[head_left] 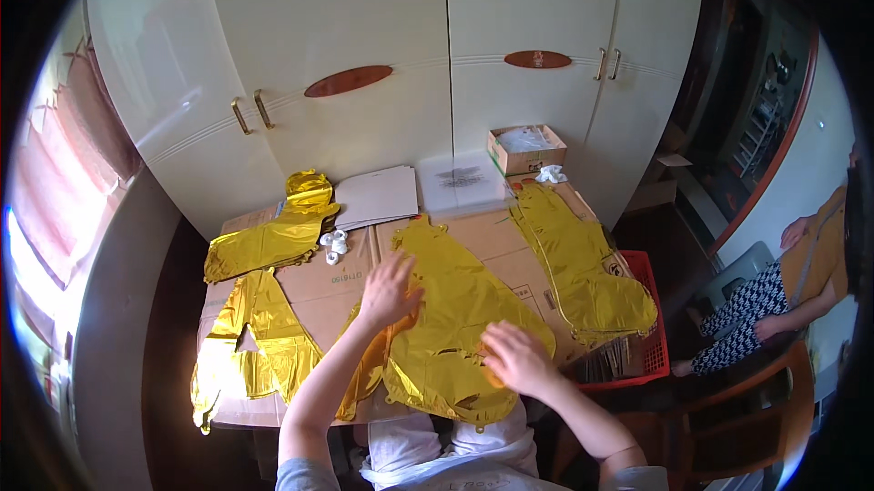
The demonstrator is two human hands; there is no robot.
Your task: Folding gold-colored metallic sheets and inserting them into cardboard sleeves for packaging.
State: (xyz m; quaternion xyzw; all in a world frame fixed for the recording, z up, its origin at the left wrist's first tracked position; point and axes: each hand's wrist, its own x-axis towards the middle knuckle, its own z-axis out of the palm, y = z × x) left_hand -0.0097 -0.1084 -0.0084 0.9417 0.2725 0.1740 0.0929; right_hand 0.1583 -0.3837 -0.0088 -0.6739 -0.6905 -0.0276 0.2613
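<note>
A large flat gold foil balloon (446, 282), wide toward me and narrow at the far end, lies in the middle of the cardboard-covered table. My left hand (390, 291) is over its left edge, fingers loosely bent and apart. Above its lower right part is my right hand (517, 356), fingers spread and slightly curved; the foil beneath reflects it. I cannot tell how firmly either hand touches. Another piece of gold foil (364, 377) shows under my left forearm. An A-shaped gold foil balloon (284, 332) lies to the left, with a bright glare on it.
More gold foil balloons lie at the back left (264, 243) and right (574, 263). Behind are grey card sheets (375, 195), a clear plastic sheet (464, 183), white rolls (334, 243) and a box (528, 159). A red basket (657, 345) stands right; a person (810, 254) sits beyond.
</note>
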